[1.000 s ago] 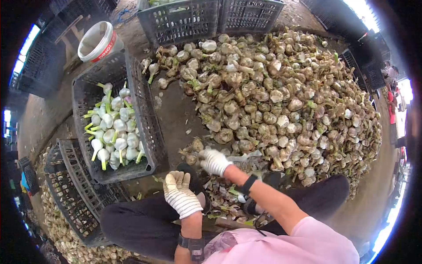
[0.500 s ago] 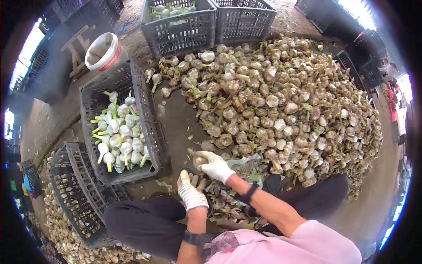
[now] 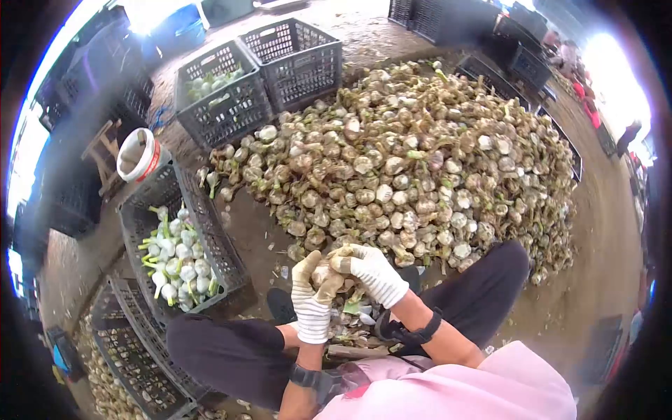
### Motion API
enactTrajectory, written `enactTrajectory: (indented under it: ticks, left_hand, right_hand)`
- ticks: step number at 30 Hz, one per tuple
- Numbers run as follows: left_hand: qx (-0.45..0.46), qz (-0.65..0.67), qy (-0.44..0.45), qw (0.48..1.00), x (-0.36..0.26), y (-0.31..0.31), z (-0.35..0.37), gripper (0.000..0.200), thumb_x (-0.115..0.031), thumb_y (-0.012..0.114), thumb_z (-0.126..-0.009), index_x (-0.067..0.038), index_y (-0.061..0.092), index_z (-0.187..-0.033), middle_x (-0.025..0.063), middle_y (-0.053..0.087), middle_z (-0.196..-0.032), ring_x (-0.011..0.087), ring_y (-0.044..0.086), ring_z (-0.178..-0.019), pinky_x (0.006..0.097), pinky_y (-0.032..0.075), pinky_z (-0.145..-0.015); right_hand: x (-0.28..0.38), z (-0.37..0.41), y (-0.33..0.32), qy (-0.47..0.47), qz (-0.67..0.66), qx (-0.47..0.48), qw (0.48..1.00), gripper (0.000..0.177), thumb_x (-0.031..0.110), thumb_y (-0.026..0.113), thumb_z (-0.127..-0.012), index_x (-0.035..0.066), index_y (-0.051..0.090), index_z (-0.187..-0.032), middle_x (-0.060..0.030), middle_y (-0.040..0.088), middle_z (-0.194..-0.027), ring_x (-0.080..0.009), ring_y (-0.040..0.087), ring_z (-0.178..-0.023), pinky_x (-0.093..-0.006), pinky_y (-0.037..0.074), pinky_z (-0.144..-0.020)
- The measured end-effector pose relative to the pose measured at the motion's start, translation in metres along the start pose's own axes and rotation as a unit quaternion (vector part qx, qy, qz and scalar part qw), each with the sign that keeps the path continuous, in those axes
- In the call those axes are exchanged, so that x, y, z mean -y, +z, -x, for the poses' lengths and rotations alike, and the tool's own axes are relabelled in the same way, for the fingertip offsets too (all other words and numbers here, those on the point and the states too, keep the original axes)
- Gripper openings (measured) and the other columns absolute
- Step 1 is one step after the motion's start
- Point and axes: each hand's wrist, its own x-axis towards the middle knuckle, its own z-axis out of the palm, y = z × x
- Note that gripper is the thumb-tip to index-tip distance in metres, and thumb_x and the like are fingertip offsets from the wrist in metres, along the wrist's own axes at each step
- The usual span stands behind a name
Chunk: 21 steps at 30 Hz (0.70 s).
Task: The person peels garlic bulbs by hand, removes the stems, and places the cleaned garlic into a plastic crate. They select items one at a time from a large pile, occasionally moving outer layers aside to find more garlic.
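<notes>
Both my gloved hands meet over my lap, around one garlic bulb [image 3: 326, 274]. My left hand [image 3: 310, 297] is closed on its left side, thumb and fingers pressed to it. The fingers of my right hand [image 3: 369, 271] pinch at its top right, partly covering it. Brown, unpeeled garlic lies in a big heap [image 3: 413, 175] just beyond my hands. To the left, clean white bulbs with green stems [image 3: 178, 259] fill part of a black crate [image 3: 227, 241]. Peeled skins [image 3: 350, 325] litter the ground between my legs.
Two more black crates [image 3: 262, 87] stand at the far left of the heap, one holding garlic. A white bucket [image 3: 143, 155] is beside the near crate. Further crates [image 3: 136, 343] with small bulbs lie at lower left. My knees flank the work spot.
My right hand has drawn back with the garlic bulb, and my left hand has risen and closed on it too. The head view has shifted, showing more of the far background.
</notes>
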Motion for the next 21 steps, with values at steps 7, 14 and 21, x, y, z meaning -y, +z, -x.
enactTrajectory:
  ticks: [7, 14, 21]
  left_hand:
    - [-0.017, 0.037, -0.027, 0.999, -0.007, 0.026, 0.021, 0.049, -0.004, 0.069, -0.08, 0.0, 0.047, -0.123, 0.0071, 0.058, -0.106, 0.0109, 0.056, -0.09, 0.0242, 0.049, -0.078]
    - [0.008, -0.002, 0.024, 1.0, 0.008, 0.019, 0.017, 0.043, -0.011, 0.07, -0.08, -0.001, 0.054, -0.119, 0.0072, 0.055, -0.106, 0.0149, 0.054, -0.093, 0.0277, 0.047, -0.081]
    - [0.041, -0.313, 0.228, 0.921, 0.001, 0.008, 0.014, 0.036, -0.012, 0.069, -0.078, -0.004, 0.06, -0.111, 0.0105, 0.05, -0.109, 0.0215, 0.052, -0.1, 0.0321, 0.044, -0.086]
  right_hand:
    - [0.002, 0.021, -0.011, 0.001, -0.09, -0.014, 0.996, 0.016, 0.016, 0.067, -0.082, 0.003, 0.066, -0.091, 0.0007, 0.063, -0.078, -0.0066, 0.056, -0.066, -0.0212, 0.046, -0.058]
    - [0.001, 0.024, -0.02, 0.014, -0.106, -0.006, 0.994, 0.019, 0.018, 0.068, -0.081, 0.002, 0.066, -0.091, -0.0007, 0.065, -0.078, -0.0076, 0.058, -0.064, -0.0218, 0.048, -0.06]
    - [-0.008, 0.018, -0.013, -0.06, -0.004, 0.016, 0.998, 0.023, 0.022, 0.07, -0.08, 0.004, 0.066, -0.094, 0.0015, 0.064, -0.078, -0.0064, 0.056, -0.066, -0.022, 0.047, -0.062]
